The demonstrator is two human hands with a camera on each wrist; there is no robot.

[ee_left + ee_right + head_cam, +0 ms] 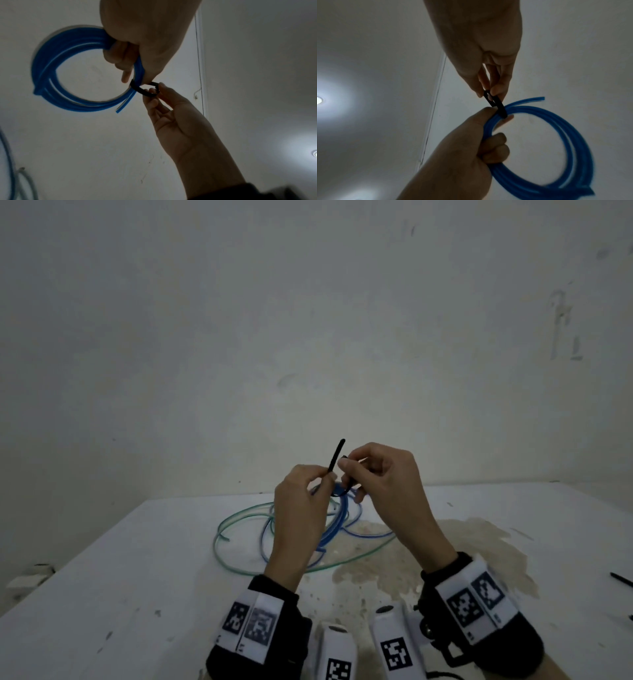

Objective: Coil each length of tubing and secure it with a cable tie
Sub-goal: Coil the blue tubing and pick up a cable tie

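Observation:
A coil of blue tubing (pixel 51 65) hangs in the air above the white table (pixel 137 577); my left hand (pixel 327 474) grips it with curled fingers. A black cable tie (pixel 496 106) loops round the coil's strands beside my left thumb. In the head view the black cable tie's tail (pixel 337 455) sticks up between my hands. My right hand (pixel 346 463) pinches the tie's loop end between thumb and fingertips (pixel 498 90). In the head view my hands hide most of the blue coil (pixel 337 508).
Loose green tubing (pixel 239 525) and more blue tubing (pixel 370 534) lie tangled on the table under my hands. A brownish stain (pixel 445 559) spreads to the right of them. Spare black ties (pixel 621 579) lie at the right edge. A bare wall stands close behind.

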